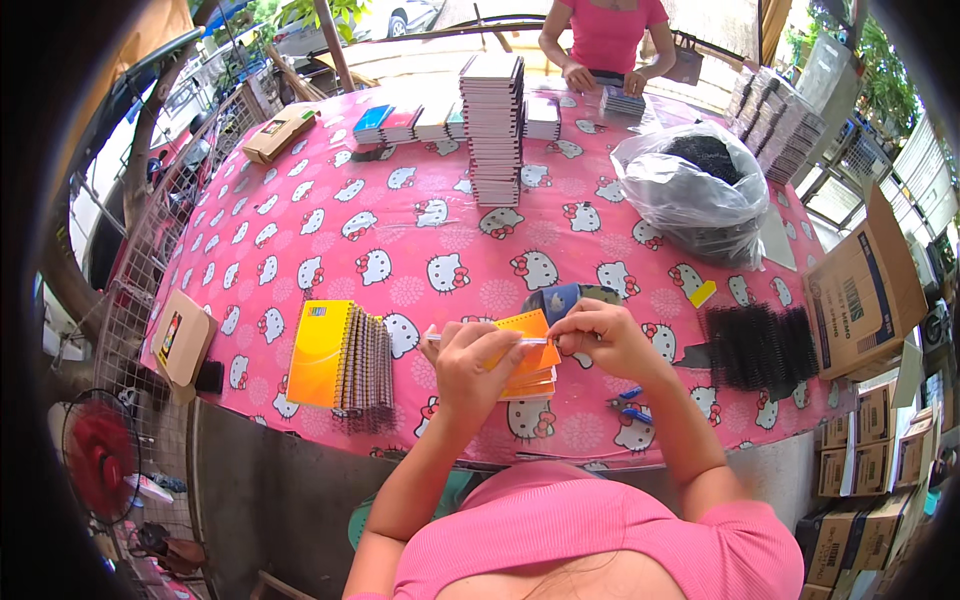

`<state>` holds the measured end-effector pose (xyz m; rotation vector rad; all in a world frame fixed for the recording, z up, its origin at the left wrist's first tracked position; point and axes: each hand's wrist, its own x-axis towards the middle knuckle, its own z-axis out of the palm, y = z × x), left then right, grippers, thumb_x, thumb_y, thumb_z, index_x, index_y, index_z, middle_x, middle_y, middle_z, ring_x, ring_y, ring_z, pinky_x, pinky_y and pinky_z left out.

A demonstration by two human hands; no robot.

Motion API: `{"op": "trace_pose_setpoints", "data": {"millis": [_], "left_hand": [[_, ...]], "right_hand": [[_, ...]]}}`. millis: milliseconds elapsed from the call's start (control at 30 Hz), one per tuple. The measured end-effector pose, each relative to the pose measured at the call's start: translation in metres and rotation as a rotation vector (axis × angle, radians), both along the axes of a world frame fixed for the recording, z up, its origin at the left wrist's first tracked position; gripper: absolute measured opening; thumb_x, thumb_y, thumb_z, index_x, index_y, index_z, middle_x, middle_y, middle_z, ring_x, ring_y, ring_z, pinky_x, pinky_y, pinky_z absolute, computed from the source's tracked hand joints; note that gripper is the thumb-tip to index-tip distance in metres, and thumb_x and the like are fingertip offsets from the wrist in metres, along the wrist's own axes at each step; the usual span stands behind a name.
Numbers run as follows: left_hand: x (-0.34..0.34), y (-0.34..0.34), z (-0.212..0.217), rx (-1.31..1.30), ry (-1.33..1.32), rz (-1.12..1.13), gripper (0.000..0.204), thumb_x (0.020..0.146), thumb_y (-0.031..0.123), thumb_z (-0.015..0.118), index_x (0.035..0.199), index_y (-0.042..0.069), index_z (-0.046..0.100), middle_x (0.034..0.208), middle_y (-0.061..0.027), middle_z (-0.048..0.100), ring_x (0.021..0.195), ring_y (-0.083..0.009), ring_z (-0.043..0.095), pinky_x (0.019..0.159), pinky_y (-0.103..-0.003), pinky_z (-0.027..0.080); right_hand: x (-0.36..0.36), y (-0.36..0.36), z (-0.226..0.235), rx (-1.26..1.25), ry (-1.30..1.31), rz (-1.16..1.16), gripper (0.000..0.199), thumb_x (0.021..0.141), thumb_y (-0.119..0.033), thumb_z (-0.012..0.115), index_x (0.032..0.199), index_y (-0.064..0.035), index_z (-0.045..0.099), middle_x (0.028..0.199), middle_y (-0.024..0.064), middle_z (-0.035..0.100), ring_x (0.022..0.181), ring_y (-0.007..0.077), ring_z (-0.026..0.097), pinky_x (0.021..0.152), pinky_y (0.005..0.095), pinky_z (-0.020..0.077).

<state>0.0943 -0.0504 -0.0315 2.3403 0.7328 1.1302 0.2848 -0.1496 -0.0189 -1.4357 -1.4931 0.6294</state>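
Observed at near edge of table, covered in pink cartoon-cat cloth. Left hand closed around an orange notebook, fingers curled over its near edge, thumb side pressing down; a thin pale rod-like piece seen poking out left of the hand, kind not resolvable. Right hand pinched at notebook's top right corner, fingertips together on the cover edge. Notebook held just above or resting on table edge, directly before the torso; contact with cloth not discernible. Judged binding of this notebook in progress, spine not yet visibly coiled. Done so far, by appearance: a row of spiral-bound notebooks with yellow cover foremost, standing on the cloth left of left hand, near but apart from it. Remaining, by appearance: bundle of black coils lying right of right hand, plus more black coils inside clear plastic bag further back; supply large, so much likely left. Blue-handled tool noted beside right forearm, type unclear. Tall stack of notebooks at table centre back, bound or unbound not determinable. Second person in pink top at far side, hands on a smaller stack. Cardboard boxes at right, red fan lower left.
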Motion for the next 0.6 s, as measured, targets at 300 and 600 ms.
{"op": "trace_pose_setpoints", "data": {"millis": [300, 600], "left_hand": [[-0.004, 0.001, -0.008, 0.004, -0.006, 0.007, 0.022, 0.065, 0.016, 0.079, 0.086, 0.010, 0.073, 0.084, -0.0022, 0.067, 0.084, -0.0182, 0.057, 0.084, -0.035, 0.035], [-0.009, 0.003, -0.007, 0.016, -0.025, -0.045, 0.021, 0.064, 0.016, 0.079, 0.084, 0.012, 0.073, 0.087, -0.0011, 0.066, 0.085, -0.0183, 0.057, 0.084, -0.037, 0.034]], "right_hand": [[-0.026, 0.000, 0.004, 0.069, -0.465, -0.154, 0.012, 0.086, -0.014, 0.063, 0.095, -0.0061, 0.061, 0.081, 0.0080, 0.058, 0.068, 0.0246, 0.061, 0.059, 0.0326, 0.0485], [0.045, 0.014, -0.023, -0.126, -0.546, -0.360, 0.038, 0.081, -0.025, 0.067, 0.113, -0.0070, 0.057, 0.103, 0.0140, 0.064, 0.091, 0.0303, 0.062, 0.079, 0.0397, 0.0499]]}}
